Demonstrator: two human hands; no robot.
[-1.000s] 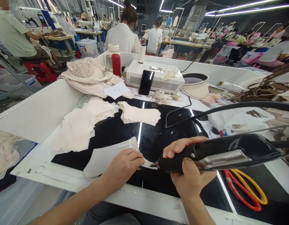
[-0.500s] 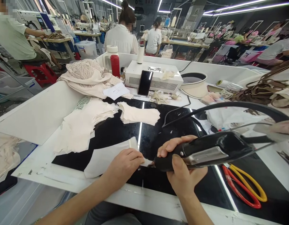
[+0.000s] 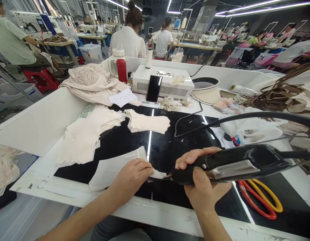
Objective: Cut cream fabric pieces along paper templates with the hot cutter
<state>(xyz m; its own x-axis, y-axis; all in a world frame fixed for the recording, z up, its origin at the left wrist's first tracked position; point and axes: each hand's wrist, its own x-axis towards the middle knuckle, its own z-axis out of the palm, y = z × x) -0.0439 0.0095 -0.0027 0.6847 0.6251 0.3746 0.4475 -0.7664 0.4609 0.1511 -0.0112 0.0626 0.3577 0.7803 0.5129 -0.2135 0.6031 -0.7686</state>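
Note:
My left hand (image 3: pixel 134 174) has its fingers closed and pressed on a white sheet piece (image 3: pixel 112 167) lying on the black tabletop (image 3: pixel 167 147). A narrow strip of this piece sticks out to the right past the fingertips. Wrapped in my right hand (image 3: pixel 202 187) is a black corded electric hand cutter (image 3: pixel 235 164), slanting up to the right. Its pointed metal tip is at the right end of the strip; whether it touches is hard to tell. Behind my left hand lie a stack of cream fabric pieces (image 3: pixel 147 122) and a larger cream stack (image 3: pixel 81 137).
Red and yellow-handled scissors (image 3: pixel 257 197) lie at the right. A white vented box (image 3: pixel 165 78) stands at the back, with a phone (image 3: pixel 154 88) against it. The tool's black cable (image 3: pixel 245 115) arches over the right side. Several people sit at sewing machines beyond.
My right hand and the cutter have moved slightly to the right, the tip following along the strip's end. My left hand and the white piece stay nearly in place.

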